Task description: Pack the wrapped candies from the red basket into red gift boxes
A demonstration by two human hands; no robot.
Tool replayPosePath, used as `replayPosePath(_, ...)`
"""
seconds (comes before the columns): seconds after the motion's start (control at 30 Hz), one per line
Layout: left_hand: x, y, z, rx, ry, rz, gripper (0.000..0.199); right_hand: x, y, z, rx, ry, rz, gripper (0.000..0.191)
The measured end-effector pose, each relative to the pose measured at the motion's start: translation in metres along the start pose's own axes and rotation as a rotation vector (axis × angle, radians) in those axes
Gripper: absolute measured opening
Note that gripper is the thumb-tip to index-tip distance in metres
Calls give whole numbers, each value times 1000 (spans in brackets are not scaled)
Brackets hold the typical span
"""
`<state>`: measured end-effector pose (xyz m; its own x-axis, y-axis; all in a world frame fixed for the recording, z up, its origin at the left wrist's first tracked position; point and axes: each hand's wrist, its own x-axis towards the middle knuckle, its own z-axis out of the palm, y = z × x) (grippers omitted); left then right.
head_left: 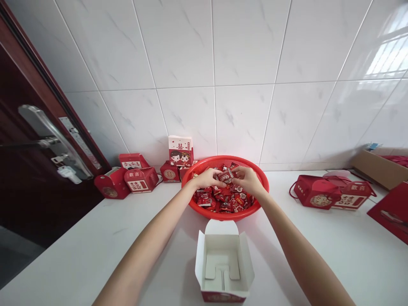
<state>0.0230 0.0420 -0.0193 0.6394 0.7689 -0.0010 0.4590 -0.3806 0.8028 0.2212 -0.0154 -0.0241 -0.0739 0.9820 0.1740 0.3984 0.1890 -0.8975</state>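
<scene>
A red plastic basket (263, 175) full of red-wrapped candies (228, 206) stands against the wall. Both my hands reach into it from either side. My left hand (207, 178) has its fingers closed at a wrapped candy (225, 175) held just above the pile. From the other side, my right hand (247, 180) pinches at the same spot, and its fingertips are partly hidden among the wrappers. In front of the basket, between my forearms, stands an open gift box (245, 259), flaps up, with a white inside and nothing in it.
Folded red gift boxes (140, 179) stand at the left, and a box with cartoon figures (180, 151) stands behind. More red boxes (318, 193) with cord handles are at the right, near a cardboard carton (379, 168). A door (25, 178) with keys borders the left side.
</scene>
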Motion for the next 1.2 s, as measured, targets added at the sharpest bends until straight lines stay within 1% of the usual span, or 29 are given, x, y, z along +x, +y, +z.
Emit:
replayPosePath(0.1, 2, -5, -2, 150, 131, -94, 46, -5, 3, -4, 17, 99, -15, 23)
replayPosePath(0.17, 4, -9, -3, 221, 173, -152, 44, -8, 5, -6, 30, 123, -12, 23)
replayPosePath(0.27, 5, -13, -4, 320, 188, -200, 32, -10, 8, -6, 61, 187, 4, 26)
replayPosePath(0.37, 4, -11, -2, 380, 151, -191, 21, -10, 10, -6, 158, 282, 5, 27)
replayPosePath(0.5, 2, 1, 3, 399, 41, -134, 19, -9, 12, -7, 288, 347, 5, 23)
replayPosePath(0.57, 2, 11, 9, 382, -61, -94, 22, -8, 13, -6, 313, 360, 3, 22)
replayPosePath(0.63, 5, 22, 17, 391, -216, -57, 32, -7, 13, -6, 322, 366, 5, 22)
replayPosePath(0.7, 11, 32, 29, 462, -380, -56, 45, -7, 13, -6, 330, 365, 3, 21)
replayPosePath(0.73, 14, 36, 35, 517, -436, -71, 51, -7, 12, -6, 335, 361, 0, 21)
replayPosePath(0.8, 23, 41, 48, 624, -471, -114, 62, -8, 11, -6, 345, 355, -10, 19)
replayPosePath(0.87, 30, 42, 57, 692, -458, -122, 70, -9, 8, -7, 352, 352, -15, 17)
replayPosePath(0.9, 33, 41, 59, 698, -443, -111, 72, -9, 8, -7, 356, 351, -16, 17)
replayPosePath(0.93, 35, 38, 59, 689, -421, -102, 68, -9, 7, -7, 360, 351, -15, 16)
replayPosePath(1.0, 36, 32, 53, 652, -347, -95, 47, -9, 6, -7, 367, 352, -10, 16)
replayPosePath(1.07, 35, 25, 40, 616, -257, -105, 20, -9, 7, -8, 372, 353, -2, 17)
replayPosePath(1.1, 34, 22, 34, 601, -218, -113, 11, -9, 8, -8, 373, 354, 2, 18)
replayPosePath(1.13, 32, 20, 27, 583, -187, -120, 7, -8, 8, -7, 374, 354, 6, 19)
replayPosePath(1.2, 30, 17, 17, 522, -137, -133, 10, -8, 9, -7, 376, 355, 12, 20)
